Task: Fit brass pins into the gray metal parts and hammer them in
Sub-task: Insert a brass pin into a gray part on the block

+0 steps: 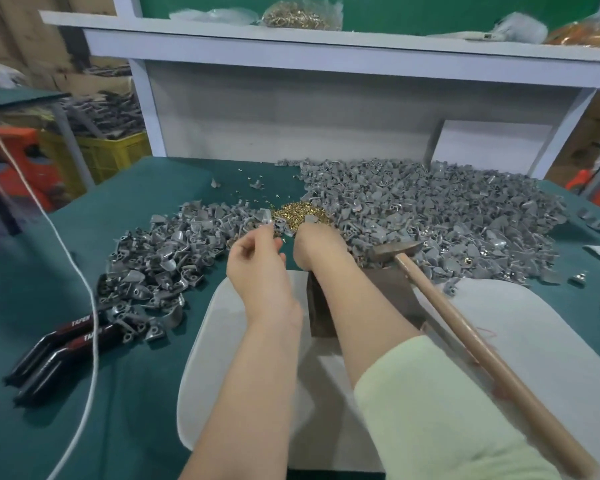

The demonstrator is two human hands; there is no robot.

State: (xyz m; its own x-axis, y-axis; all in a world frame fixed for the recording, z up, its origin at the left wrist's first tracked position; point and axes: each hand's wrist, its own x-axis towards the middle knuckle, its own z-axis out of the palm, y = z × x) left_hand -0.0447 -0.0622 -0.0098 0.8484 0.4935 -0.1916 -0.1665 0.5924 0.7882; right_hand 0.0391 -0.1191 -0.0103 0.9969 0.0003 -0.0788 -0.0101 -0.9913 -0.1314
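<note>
A small heap of brass pins (300, 213) lies on the green table between two piles of gray metal parts, a big one on the right (440, 209) and a smaller one on the left (160, 258). My left hand (255, 252) pinches a gray metal part (265, 216) at the left edge of the pin heap. My right hand (314, 244) reaches into the brass pins with fingers curled down; its fingertips are hidden. A hammer (440, 289) with a wooden handle rests on a dark metal block (392, 289) beside my right forearm.
A white tray (534, 341) sits at the table's front under my arms. Black-handled pliers (59, 351) lie at the left, a white cord (84, 289) running over them. A shelf (326, 46) above holds a bag of brass pins (302, 15). Crates of parts stand far left.
</note>
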